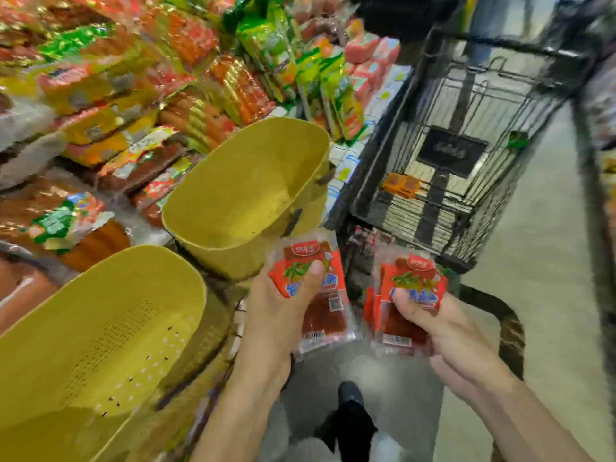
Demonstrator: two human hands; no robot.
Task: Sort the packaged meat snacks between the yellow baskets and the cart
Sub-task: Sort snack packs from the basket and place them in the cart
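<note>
We're gripping two red meat-snack packs: the left pack (325, 315) is pinned under our left hand's (283, 315) thumb and the right pack (413, 278) is clutched in our right hand (448, 328), both hovering between the far yellow basket (246, 181) and the cart (483, 221). The wrappers are looking glossy and identical, so we're risking a slip, or a mix-up.
</note>
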